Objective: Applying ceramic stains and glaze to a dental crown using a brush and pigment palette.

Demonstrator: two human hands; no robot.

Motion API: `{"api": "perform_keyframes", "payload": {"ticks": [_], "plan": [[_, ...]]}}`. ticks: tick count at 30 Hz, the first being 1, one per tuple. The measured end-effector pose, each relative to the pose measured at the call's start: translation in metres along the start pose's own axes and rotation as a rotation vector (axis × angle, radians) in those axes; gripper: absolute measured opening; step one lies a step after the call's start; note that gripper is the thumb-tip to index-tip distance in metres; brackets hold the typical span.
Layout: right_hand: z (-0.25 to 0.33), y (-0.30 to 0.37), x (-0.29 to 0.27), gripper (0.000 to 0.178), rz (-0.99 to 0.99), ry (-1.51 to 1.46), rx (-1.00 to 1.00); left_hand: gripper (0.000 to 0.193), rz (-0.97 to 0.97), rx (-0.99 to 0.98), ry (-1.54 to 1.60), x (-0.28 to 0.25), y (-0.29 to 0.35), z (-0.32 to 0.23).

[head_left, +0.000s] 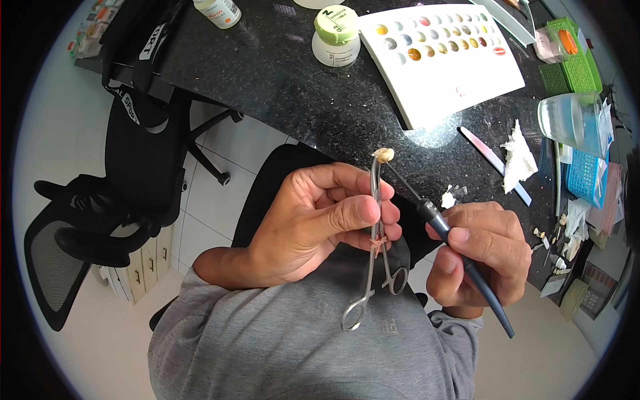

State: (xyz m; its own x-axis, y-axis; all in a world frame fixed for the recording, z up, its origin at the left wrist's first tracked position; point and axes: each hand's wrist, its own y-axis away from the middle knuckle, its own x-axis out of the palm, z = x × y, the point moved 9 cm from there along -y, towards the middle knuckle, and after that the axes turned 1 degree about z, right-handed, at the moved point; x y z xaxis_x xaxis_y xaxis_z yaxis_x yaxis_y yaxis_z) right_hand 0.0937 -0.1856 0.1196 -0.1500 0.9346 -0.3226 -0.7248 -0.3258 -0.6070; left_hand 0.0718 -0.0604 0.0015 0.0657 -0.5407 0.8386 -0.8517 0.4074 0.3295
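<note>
My left hand (310, 223) is closed around the shanks of a locking forceps (369, 283), whose two finger rings hang down in front of my grey shirt. A reddish band is wound about its shanks. The jaws, pointing up, grip a small cream-coloured dental crown (383, 155). In my right hand (490, 250) a fine brush (435, 218) with a dark blue handle is pinched between thumb and fingers. Its thin tip slants up to the left and ends close by the crown; whether they touch I cannot tell.
On the black speckled table (267, 73) lie a white palette (440, 80) with several coloured wells, a lidded jar (337, 40), a pink-and-blue file (497, 163) and crumpled tissue (519, 159). A water cup (570, 120) and blue basket (587, 177) stand right. A black chair (143, 147) is left.
</note>
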Motion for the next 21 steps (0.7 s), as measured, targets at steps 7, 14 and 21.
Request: {"api": "perform_keyframes", "payload": {"ticks": [7, 14, 21], "plan": [[0.001, 0.0, -0.002, 0.032, 0.0, -0.009, -0.017, 0.024, 0.011, 0.012, -0.005, 0.001, -0.001, -0.001], [0.0, 0.001, -0.003, 0.031, -0.005, -0.04, -0.011, 0.022, -0.005, 0.006, -0.001, 0.001, 0.0, -0.001], [0.0, 0.002, -0.005, 0.03, 0.04, 0.001, 0.009, 0.022, 0.018, 0.021, -0.002, 0.002, -0.002, -0.001]]}}
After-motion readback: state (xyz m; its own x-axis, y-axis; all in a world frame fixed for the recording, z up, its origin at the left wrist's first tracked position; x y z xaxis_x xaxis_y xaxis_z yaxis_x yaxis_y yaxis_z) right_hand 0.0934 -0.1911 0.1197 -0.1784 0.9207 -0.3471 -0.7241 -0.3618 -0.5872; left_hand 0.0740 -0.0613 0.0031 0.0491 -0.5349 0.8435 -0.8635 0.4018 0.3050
